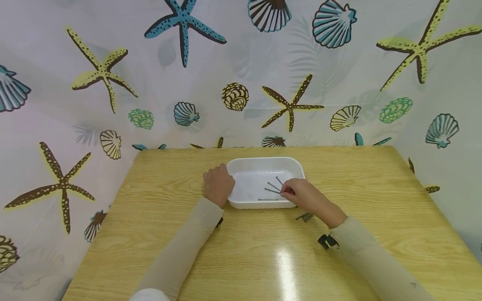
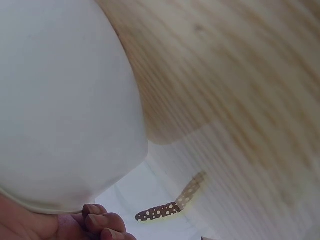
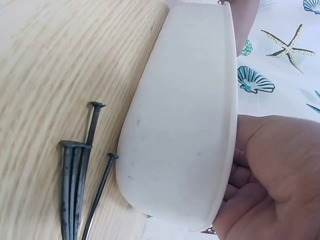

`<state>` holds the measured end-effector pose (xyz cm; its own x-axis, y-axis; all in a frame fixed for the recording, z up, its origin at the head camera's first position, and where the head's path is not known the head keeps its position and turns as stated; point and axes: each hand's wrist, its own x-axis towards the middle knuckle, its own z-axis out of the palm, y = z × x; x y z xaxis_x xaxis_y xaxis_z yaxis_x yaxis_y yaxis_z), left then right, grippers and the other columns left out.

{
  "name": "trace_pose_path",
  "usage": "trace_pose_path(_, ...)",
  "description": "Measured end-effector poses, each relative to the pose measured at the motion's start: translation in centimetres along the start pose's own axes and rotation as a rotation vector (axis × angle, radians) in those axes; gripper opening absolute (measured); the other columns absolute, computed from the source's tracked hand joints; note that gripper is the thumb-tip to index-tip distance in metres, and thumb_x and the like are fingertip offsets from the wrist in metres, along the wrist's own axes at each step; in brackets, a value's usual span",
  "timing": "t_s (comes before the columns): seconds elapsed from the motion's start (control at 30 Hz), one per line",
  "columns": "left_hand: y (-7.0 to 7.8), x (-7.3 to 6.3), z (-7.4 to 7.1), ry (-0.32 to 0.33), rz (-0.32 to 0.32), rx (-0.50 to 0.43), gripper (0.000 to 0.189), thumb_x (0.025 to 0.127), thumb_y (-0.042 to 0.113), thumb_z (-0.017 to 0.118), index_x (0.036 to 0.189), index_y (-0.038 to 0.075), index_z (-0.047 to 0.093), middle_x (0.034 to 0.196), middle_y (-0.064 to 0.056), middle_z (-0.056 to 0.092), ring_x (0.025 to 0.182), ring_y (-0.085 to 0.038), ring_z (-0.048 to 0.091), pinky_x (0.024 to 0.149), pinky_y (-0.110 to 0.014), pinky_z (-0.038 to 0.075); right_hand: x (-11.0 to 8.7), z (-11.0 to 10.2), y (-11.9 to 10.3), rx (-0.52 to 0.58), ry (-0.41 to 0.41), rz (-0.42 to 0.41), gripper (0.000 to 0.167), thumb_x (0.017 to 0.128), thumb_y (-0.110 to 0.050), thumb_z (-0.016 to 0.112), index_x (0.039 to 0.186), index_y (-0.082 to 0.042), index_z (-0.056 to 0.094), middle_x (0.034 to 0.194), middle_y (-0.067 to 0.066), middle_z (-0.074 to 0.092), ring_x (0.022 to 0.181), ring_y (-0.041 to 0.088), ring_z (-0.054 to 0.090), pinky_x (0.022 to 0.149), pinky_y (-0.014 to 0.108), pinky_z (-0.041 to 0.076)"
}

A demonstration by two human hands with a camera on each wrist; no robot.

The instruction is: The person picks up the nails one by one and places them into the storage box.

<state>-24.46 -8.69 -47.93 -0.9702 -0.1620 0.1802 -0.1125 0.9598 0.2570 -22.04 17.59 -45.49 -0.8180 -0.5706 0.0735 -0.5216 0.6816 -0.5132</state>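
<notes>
A white tray [image 1: 244, 184] stands on the table, with one nail [image 1: 267, 200] lying near its front wall. My left hand [image 1: 218, 184] grips the tray's left rim; in the left wrist view its curled fingers [image 2: 105, 222] show at the rim. My right hand [image 1: 305, 194] reaches over the tray's right side, and thumb and fingers pinch thin metal nails [image 1: 273, 190] that fan out leftward over the tray floor. In the right wrist view the tray wall hides those fingertips and the nails at them.
Several more nails [image 1: 306, 217] lie bunched on the wooden table [image 1: 241, 251], in front of the tray's right corner and below my right wrist. A patterned cloth [image 1: 226, 83] with starfish and shells hangs behind the table and along its sides.
</notes>
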Motion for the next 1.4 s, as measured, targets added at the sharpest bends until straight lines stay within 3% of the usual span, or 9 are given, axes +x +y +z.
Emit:
trace_pose_path(0.47,-0.1,0.3,0.1,-0.045,-0.013,0.005,0.019,0.088,0.017,0.046,0.095,0.005,0.059,0.085,-0.011,0.062,0.076,-0.028,0.055,0.074,-0.041,0.037,1.5,0.6,0.0,-0.046,-0.07,0.035,0.008,0.088,-0.013,0.063,0.084,-0.007,0.066,0.074,-0.003,0.06,0.066,0.01,0.05,0.064,0.029,0.044)
trace_pose_path(0.8,-0.2,0.2,0.4,-0.035,-0.008,0.004,0.02,0.088,0.016,0.046,0.096,0.004,0.059,0.085,-0.012,0.062,0.077,-0.028,0.055,0.074,-0.042,0.037,2.5,1.1,0.1,-0.109,-0.102,0.05,0.008,0.087,-0.013,0.065,0.081,-0.008,0.065,0.074,-0.002,0.06,0.067,0.01,0.052,0.065,0.03,0.044)
trace_pose_path(1.4,0.0,0.2,0.1,-0.025,-0.011,-0.002,0.02,0.088,0.016,0.047,0.097,0.004,0.06,0.085,-0.012,0.063,0.077,-0.029,0.056,0.074,-0.042,0.038,3.3,1.5,0.1,-0.116,-0.125,0.13,0.009,0.085,-0.016,0.065,0.078,-0.009,0.065,0.076,-0.002,0.06,0.07,0.014,0.052,0.07,0.033,0.043)
